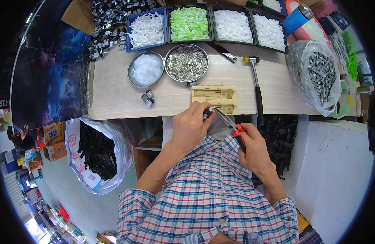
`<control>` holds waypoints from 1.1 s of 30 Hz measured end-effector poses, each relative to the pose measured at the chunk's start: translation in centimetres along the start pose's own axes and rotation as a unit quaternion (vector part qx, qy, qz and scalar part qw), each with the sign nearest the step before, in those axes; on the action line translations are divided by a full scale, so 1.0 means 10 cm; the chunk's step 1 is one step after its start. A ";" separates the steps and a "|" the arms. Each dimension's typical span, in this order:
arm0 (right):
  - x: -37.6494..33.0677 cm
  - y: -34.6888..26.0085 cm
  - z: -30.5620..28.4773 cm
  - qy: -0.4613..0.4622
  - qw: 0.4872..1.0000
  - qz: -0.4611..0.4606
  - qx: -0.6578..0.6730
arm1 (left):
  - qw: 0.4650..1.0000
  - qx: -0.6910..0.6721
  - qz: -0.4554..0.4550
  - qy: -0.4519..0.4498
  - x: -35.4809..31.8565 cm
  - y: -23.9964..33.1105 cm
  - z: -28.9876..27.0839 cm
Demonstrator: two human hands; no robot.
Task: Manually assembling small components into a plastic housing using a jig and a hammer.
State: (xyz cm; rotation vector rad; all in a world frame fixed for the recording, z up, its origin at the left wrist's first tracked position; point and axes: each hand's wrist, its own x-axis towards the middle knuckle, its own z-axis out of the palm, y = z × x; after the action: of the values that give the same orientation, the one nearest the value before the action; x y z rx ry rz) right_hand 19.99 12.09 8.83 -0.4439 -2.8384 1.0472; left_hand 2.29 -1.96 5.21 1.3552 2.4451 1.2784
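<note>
- Head view: the left hand (190, 127) is closed around a small dark part (206, 113), pinched at the fingertips just in front of the tabletop (114, 97) edge.
- The right hand (254, 148) is clenched on the red handles of a pair of pliers (228, 122). The thin nose of the pliers points up and left and meets the small dark part.
- The part sits between both hands, close to the person's chest, just below a pale wooden block (215, 97) with slots cut in it.
- To do this bit well, I think the left hand should keep the part very still, and the pliers should bite only the tip, with a soft squeeze so it does not slip or fly off.
- Keeping both hands close to the body looks like a good way to stay steady.
- On the tabletop, a round tin of small silver metal pieces (186, 62) stands next to a round tin of clear white bits (145, 69).
- A hammer (256, 81) lies to the right of the block, with nobody touching it.
- Trays of white and green plastic bits (189, 23) line the far edge.
- A clear bag of grey metal parts (319, 75) sits far right, and a big bag of black parts (97, 150) sits low on the left.
</note>
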 end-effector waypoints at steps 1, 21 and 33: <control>0.00 -0.02 -0.03 -0.017 1.000 0.001 -0.005 | 0.999 0.029 0.022 0.002 0.00 -0.02 0.00; -0.01 0.10 -0.13 -0.153 0.987 -0.042 -0.026 | 0.990 0.048 0.095 -0.092 -0.10 -0.20 0.05; 0.00 0.19 -0.19 -0.196 0.980 -0.038 -0.006 | 0.922 -0.273 -0.067 -0.267 0.00 -0.24 -0.04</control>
State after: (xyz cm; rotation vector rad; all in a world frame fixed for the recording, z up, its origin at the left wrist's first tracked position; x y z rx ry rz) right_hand 20.83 14.62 9.02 -0.1379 -3.1690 1.2226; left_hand 0.47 -2.84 3.80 1.1558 1.6250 1.2199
